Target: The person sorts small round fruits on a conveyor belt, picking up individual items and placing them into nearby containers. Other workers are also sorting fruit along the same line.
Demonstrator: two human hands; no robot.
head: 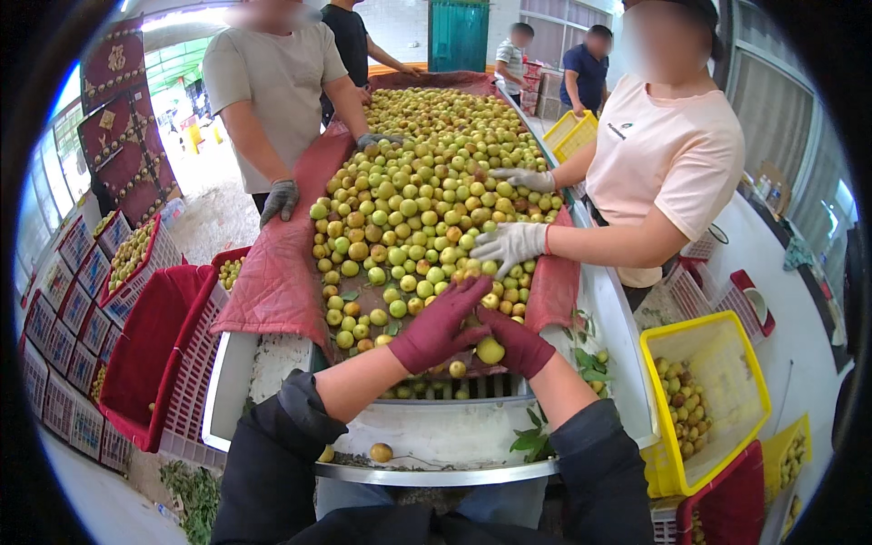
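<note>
Both my hands wear maroon gloves at the near end of a sorting table heaped with green, yellow and brownish fresh jujubes [415,197]. My left hand [443,320] reaches over the near edge of the heap, fingers extended and thumb apart. Close beside it is my right hand [516,342], its fingers partly behind the left. A yellow-green jujube [490,350] shows against the right hand's inner side; whether it is gripped is unclear. Below the hands, a slotted grate [487,387] has several jujubes by it. A lone jujube [381,452] lies in the white metal trough [422,426].
Co-workers' grey gloved hands [511,246] rest on the heap at right, and another's glove [280,201] at left. A red quilted cover [279,272] drapes the table side. Yellow crates [708,402] stand right, a red-lined crate [153,354] left. Leaves [531,439] litter the trough.
</note>
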